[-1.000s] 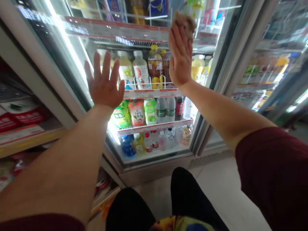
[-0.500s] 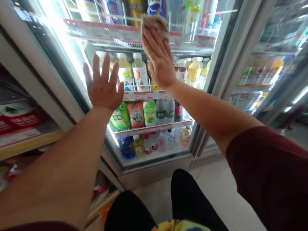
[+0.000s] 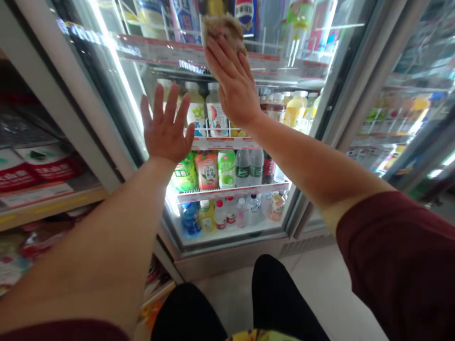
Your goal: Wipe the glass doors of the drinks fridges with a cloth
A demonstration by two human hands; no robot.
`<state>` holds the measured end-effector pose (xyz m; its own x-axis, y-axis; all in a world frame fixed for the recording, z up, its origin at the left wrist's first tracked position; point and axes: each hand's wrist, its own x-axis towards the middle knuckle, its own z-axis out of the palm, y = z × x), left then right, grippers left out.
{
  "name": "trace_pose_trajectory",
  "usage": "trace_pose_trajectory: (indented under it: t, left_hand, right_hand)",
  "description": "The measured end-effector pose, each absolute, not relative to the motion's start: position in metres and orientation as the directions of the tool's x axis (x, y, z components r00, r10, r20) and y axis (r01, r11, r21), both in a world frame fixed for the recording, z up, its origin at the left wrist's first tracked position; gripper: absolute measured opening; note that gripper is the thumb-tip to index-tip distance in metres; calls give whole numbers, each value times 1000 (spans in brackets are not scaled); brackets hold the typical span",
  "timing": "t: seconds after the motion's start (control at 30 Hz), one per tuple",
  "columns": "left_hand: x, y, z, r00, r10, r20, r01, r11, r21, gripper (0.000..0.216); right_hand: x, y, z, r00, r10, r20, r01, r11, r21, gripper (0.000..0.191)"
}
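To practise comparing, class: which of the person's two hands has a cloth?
The right hand, the higher one: a brownish cloth lies under its fingers. The left hand is spread, with no cloth showing.

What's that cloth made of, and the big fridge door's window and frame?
Cloth: probably soft fabric, judging by its crumpled, patchy look, though it's blurry.
Window: likely smooth, shiny glass; drinks show through and light streaks gleam on it.
Frame: perhaps metal, given its silvery-grey sheen, but painted plastic could look similar.
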<state>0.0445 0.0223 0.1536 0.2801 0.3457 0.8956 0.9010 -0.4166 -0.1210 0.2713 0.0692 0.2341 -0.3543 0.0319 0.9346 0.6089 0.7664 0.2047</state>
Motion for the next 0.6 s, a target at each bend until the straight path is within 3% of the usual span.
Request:
trace_pose_trajectory:
  t: [0.17, 0.27, 0.4, 0.6]
  left_hand:
    - [46, 21, 154, 289, 343, 894, 911, -386, -146, 92]
    - [46, 22, 154, 287, 320, 903, 902, -408, -142, 96]
    - [45, 23, 153, 292, 288, 912, 889, -434, -147, 92]
    - [43, 25, 150, 287, 297, 911, 910, -383, -162, 84]
  right_hand:
    - [253, 66, 219, -263, 23, 964, 585, 799, 141, 76]
    - [246, 65, 217, -300, 3, 954, 572, 801, 178, 75]
    - [236, 58, 225, -324, -29, 946, 625, 744, 237, 74]
    - [208, 67, 235, -271, -25, 962, 576, 796, 183, 71]
